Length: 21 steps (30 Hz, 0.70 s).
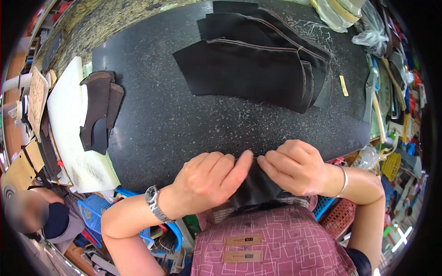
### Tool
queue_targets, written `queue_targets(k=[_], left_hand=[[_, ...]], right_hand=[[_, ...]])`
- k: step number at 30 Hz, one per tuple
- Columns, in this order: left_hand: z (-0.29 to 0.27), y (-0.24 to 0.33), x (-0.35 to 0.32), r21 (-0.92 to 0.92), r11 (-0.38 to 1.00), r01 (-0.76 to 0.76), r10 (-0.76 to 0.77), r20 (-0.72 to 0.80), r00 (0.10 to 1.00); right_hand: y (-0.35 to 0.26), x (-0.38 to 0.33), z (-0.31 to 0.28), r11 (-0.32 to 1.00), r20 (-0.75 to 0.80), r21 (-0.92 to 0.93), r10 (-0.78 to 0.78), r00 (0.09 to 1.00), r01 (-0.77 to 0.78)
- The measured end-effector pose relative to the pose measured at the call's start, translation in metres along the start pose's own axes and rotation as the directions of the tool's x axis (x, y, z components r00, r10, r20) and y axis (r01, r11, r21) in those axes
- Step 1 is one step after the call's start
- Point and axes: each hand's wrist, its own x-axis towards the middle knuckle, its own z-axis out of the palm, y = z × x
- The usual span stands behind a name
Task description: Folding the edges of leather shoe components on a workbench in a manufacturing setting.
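At the near edge of the dark tabletop, my left hand (pixel 211 177) and my right hand (pixel 297 168) both grip a black leather piece (pixel 258 186). Fingers on each hand are curled closed along its upper edge, with a small gap between the two hands. The leather hangs down toward my apron, and its lower part bunches there. Farther off lies an overlapping stack of black leather pieces (pixel 244 69) with stitched edges. What my fingertips pinch underneath is hidden.
White sheet material (pixel 69 124) and dark brown cut pieces (pixel 97 103) lie at the left. A small yellow strip (pixel 344 86) rests on the tabletop (pixel 152 92). Clear plastic bags (pixel 370 37) sit far right. Below the table are blue (pixel 94 211) and red baskets (pixel 340 218). Another person sits lower left.
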Motion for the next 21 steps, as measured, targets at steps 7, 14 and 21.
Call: queue_targets(k=[7,14,21], left_hand=[[-0.004,-0.012,-0.004,0.232,0.915,-0.329,0.306,0.131,0.943],[-0.016,-0.01,-0.009,0.503,0.733,-0.458,0.329,0.327,0.886],[-0.006,0.026,-0.009,-0.143,0.989,-0.038,0.041,0.017,0.999]], right_hand=[[0.002,-0.006,0.004,0.996,0.065,-0.014,-0.086,0.994,0.088],[-0.01,-0.002,0.0,0.976,0.194,-0.179,-0.088,0.977,0.123],[-0.016,-0.006,0.007,0.971,0.13,-0.227,-0.044,0.99,0.073]])
